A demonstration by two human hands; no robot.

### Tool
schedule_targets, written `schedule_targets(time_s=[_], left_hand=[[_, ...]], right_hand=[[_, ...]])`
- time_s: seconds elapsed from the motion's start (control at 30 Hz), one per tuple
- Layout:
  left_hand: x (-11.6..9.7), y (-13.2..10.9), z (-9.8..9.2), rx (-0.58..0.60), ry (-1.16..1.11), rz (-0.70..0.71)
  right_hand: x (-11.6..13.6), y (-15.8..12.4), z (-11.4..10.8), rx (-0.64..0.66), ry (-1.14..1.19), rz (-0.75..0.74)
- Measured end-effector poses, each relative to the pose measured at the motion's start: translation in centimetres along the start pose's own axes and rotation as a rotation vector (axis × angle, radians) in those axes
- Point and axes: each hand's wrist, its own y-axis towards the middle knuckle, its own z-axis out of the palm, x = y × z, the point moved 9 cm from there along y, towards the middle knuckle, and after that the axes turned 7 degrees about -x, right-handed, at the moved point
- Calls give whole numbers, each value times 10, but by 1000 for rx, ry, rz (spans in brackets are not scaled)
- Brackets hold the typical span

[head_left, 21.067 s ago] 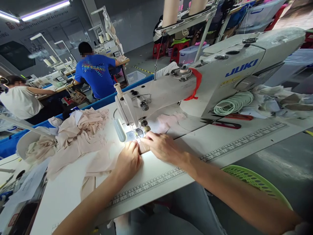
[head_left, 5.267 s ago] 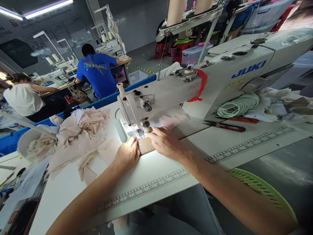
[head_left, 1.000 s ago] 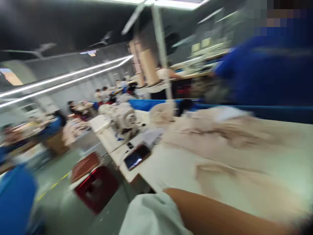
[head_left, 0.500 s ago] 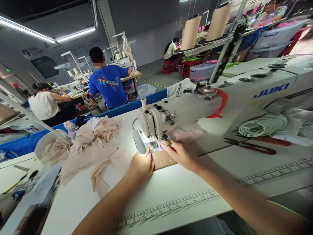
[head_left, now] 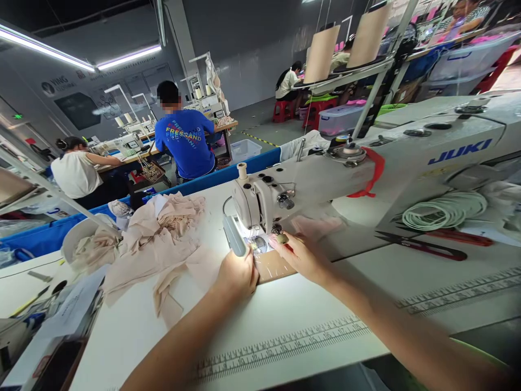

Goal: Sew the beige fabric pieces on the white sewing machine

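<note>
A white sewing machine lies across the table, its lamp lighting the needle area. Just left of the needle, my left hand is closed with curled fingers; what it grips, if anything, is hidden. My right hand is at the right of the needle, thumb and fingers pinched together on something too small to make out. Between both hands lies a brown plate with white marks. Beige fabric pieces are heaped to the left of the machine.
Dark-bladed scissors with red handles and a pale green coil lie at the right. A printed ruler runs along the front edge. A white bin stands far left. People sit at other machines beyond the blue divider.
The view has shifted slightly, so the scene sits a little further right. Both hands keep nearly the same place by the needle. The seated person in blue has moved an arm inward.
</note>
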Motion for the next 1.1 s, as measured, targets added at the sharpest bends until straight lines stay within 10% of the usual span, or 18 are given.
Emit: schedule_targets(time_s=[0.93,1.1], left_hand=[[7,-1,9,37,45,-13],[-2,9,23,189,81,-37]], right_hand=[[-3,16,0,3,-9,105],[-16,0,-21,-98,-81,39]])
